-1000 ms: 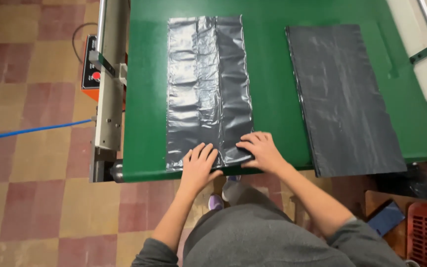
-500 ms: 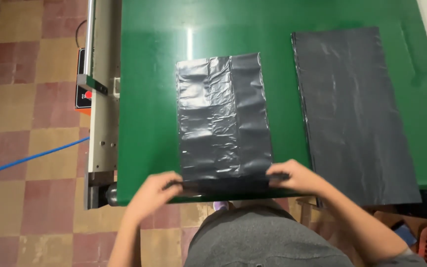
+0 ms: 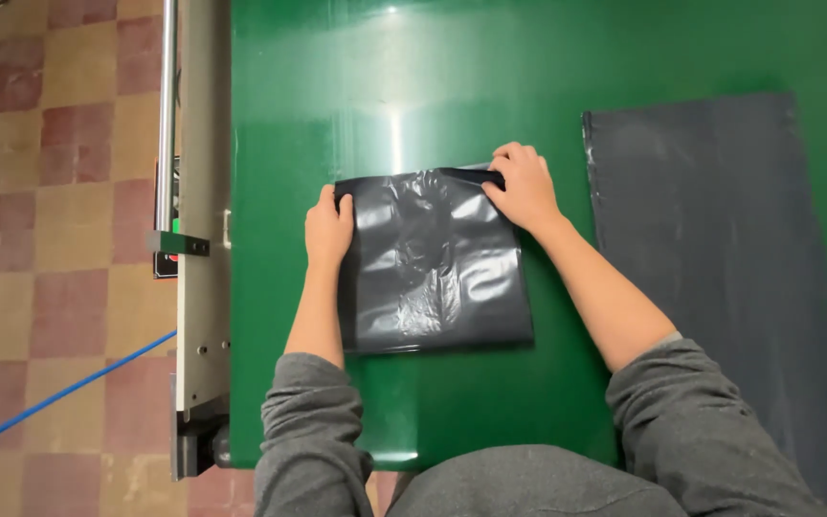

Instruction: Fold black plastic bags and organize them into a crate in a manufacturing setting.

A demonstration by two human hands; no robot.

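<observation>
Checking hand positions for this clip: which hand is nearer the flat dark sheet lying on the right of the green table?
Right. The right hand presses the folded black bag's top right corner, just beside the flat dark sheet; the left hand sits on the bag's far left edge.

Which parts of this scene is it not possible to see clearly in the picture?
Head view only:
- Second black sheet: its lower right part is cut off by the frame edge.
- Folded black bag: the layers underneath are hidden by its own top layer.
- Left hand and right hand: palms hidden, pressed on the bag.
</observation>
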